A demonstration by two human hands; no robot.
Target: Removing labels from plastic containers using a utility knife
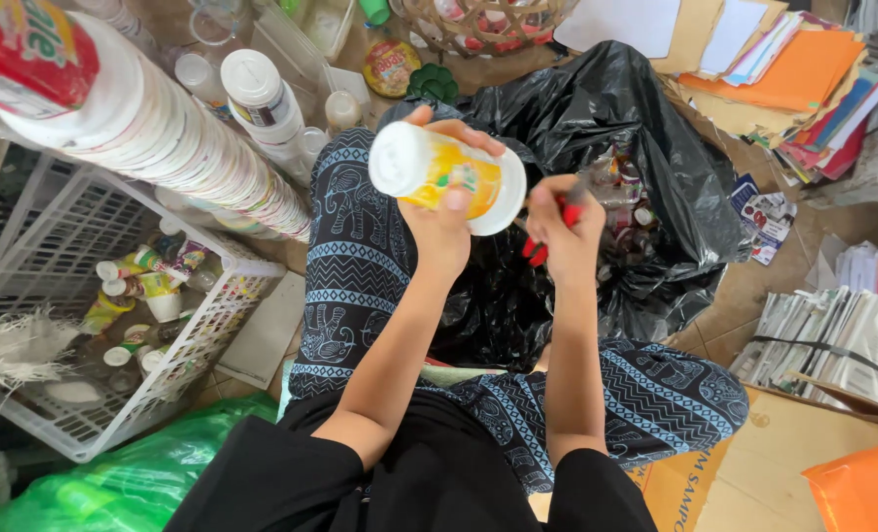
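Left hand: the left hand (446,222) was clamped around a white plastic cup (446,177) with a yellow-orange label, held on its side, wide rim toward 3 o'clock.
Right hand: the right hand (564,229) was closed in a fist on a red-handled tool (547,232), just beside the cup's rim at 3 o'clock; I could not tell what kind of tool it was.
Cup's place: it hung in the air above the person's patterned blue trousers (355,232), in front of the black rubbish bag (616,108).
Bag: it lay open at 1 o'clock from the hands, with small containers inside.
Basket: a white plastic basket (55,207) stood at 9 o'clock, holding small bottles and cups.
Cup stack: a long stack of nested white cups (178,148) slanted across 10 o'clock.
Papers: a pile of coloured paper and folders (794,79) lay at 2 o'clock.
Green bag: a green plastic bag (134,478) sat at 7 o'clock.
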